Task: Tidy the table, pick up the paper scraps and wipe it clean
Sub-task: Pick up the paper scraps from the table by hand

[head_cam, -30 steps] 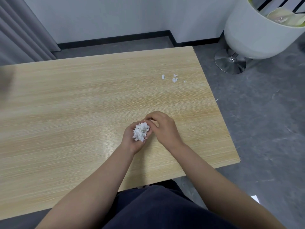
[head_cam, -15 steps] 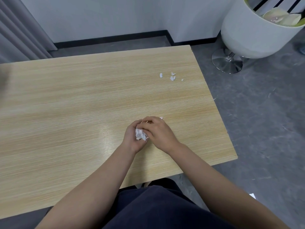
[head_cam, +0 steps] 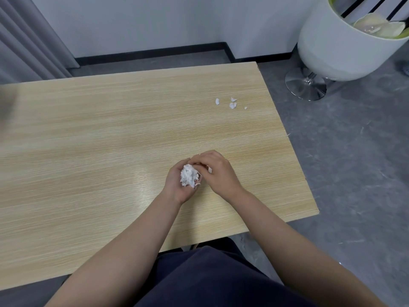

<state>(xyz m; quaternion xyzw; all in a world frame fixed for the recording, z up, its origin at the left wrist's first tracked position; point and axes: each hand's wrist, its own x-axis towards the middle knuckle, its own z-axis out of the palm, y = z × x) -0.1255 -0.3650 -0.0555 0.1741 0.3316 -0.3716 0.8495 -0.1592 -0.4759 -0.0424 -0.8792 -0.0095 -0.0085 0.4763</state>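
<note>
Looks like an office or meeting room: plain wood-grain table (head_cam: pixel 110 134), grey floor (head_cam: pixel 354 162), white swivel tub chair (head_cam: pixel 332 47) on a chrome base, grey curtain (head_cam: pixel 28 36) alongside.

Wooden table (head_cam: pixel 88 138) — light, straight-grained top, its right end in view. Left hand (head_cam: pixel 180 185) rests palm up on the table near its front right part, cupped around a wad of white paper scraps (head_cam: pixel 188 178). Right hand (head_cam: pixel 218 173) lies palm down just beside it, fingertips (head_cam: pixel 195 161) touching the wad's far side. Loose scraps (head_cam: pixel 231 104) — four small white bits, close together on the table toward its far right corner, well apart from the hands. White swivel chair (head_cam: pixel 336 45) with chrome disc base stands on the grey floor (head_cam: pixel 354 162) beyond the table's far right corner. Grey curtain (head_cam: pixel 28 41) hangs behind the table's far left side.
</note>
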